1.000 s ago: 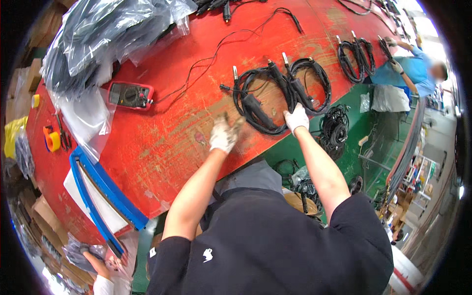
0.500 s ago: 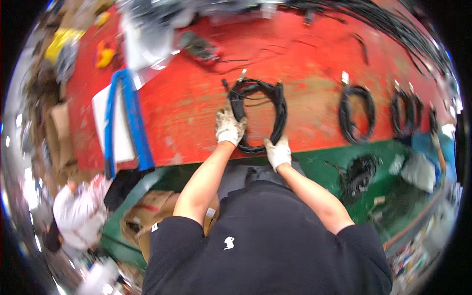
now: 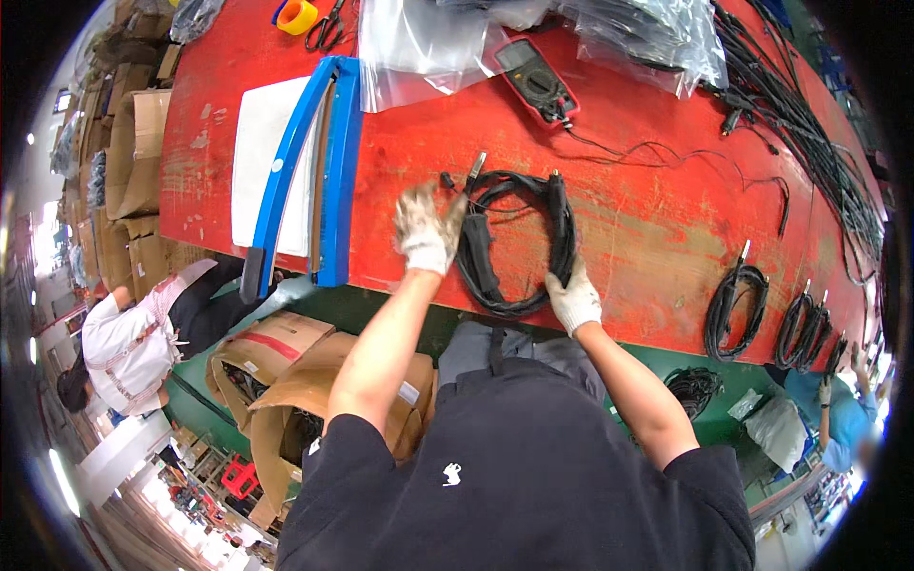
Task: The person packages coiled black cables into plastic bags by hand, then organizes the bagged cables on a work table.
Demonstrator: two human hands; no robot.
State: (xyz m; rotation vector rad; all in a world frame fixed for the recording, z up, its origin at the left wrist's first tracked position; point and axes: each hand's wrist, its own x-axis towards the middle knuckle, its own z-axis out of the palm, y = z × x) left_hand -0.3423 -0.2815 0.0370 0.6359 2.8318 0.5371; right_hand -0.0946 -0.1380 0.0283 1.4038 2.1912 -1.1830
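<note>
A coiled black cable point(image 3: 568, 228) lies on the red worktable point(image 3: 647, 200) in front of me, its metal-tipped end standing out at the upper left. A thicker black sleeve point(image 3: 481, 262) runs along the coil's left side. My left hand point(image 3: 426, 230), in a soiled white glove, is beside that left side with its fingers apart; they are smeared by motion. At the coil's lower right, my gloved right hand point(image 3: 575, 300) grips the cable between thumb and fingers.
A blue-armed paper cutter point(image 3: 338, 181) stands left. Behind the coil are a multimeter point(image 3: 536, 84) with thin leads, plastic bags point(image 3: 419, 52), scissors point(image 3: 327, 30) and orange tape point(image 3: 296, 16). Further coils point(image 3: 736, 309) and loose cables point(image 3: 795, 114) lie right. Cardboard boxes point(image 3: 286, 371) stand below; people point(image 3: 133, 343) are nearby.
My left hand has come off the coil's left side and moved a little left. My right hand stays at the coil's lower right. The whole view has shifted.
</note>
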